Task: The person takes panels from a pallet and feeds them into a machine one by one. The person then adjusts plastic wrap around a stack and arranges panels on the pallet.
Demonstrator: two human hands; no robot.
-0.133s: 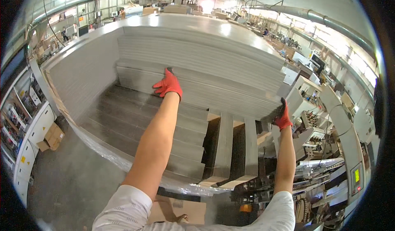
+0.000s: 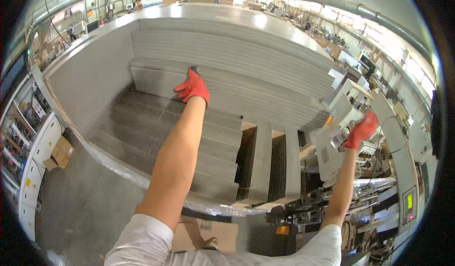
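Observation:
A large stack of thin grey boards (image 2: 237,52) stands in front of me, with its far rows higher than the near ones. My left hand (image 2: 192,87), in a red glove with dark fingertips, rests against the front of the middle row of boards, fingers spread. Lower grey boards (image 2: 185,145) lie in rows nearer to me. Beyond the right end of the stack, my red-gloved right hand (image 2: 363,129) is raised in the air, apart from the boards. Motion smears its fingers, so what they do is unclear.
Narrow board stacks (image 2: 260,164) with dark gaps between them stand at the near right. Clear plastic wrap (image 2: 118,169) lines the near edge. Machinery (image 2: 369,214) with a small lit screen (image 2: 410,200) is at the right. A cardboard box (image 2: 60,153) sits on the left floor.
My right hand has left the right end of the boards and swung up and to the right. My left hand stays against the boards, and the view has shifted slightly.

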